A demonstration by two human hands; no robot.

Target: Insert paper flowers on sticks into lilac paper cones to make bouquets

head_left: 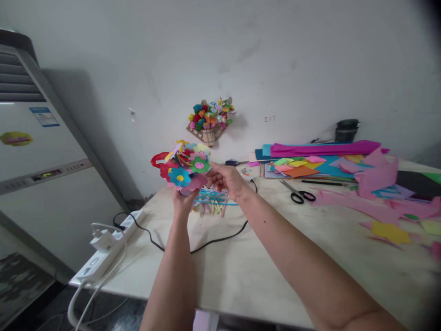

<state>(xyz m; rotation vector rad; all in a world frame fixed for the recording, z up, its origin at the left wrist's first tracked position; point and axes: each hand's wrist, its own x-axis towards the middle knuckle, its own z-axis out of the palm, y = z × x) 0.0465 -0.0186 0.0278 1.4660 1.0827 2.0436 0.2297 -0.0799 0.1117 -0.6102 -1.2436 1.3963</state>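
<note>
Up in front, the left grip was closed around the underside of a bouquet of multicoloured, flat, cut-out flowers, holding it raised over the pale, smooth worktop! And there was the right grip, just beside the bouquet, fingers partly curled, the foremost ones right at the rim of a green, petalled flower with a pink centre; whether they pinched it, one could not tell. A blue, petalled flower with a yellow centre faced out above the left grip, red petals spreading to its upper left.

Below the right grip lay a loose heap of thin turquoise, yellow and pink strips. Off to its right, black-handled metal scissors sat with blades apart, and past them a slim black pencil. Farther right came torn pink sheets! Nearer than both grips, a thin black cable curved across, while a long white power strip lay low to the left grip's left.
</note>
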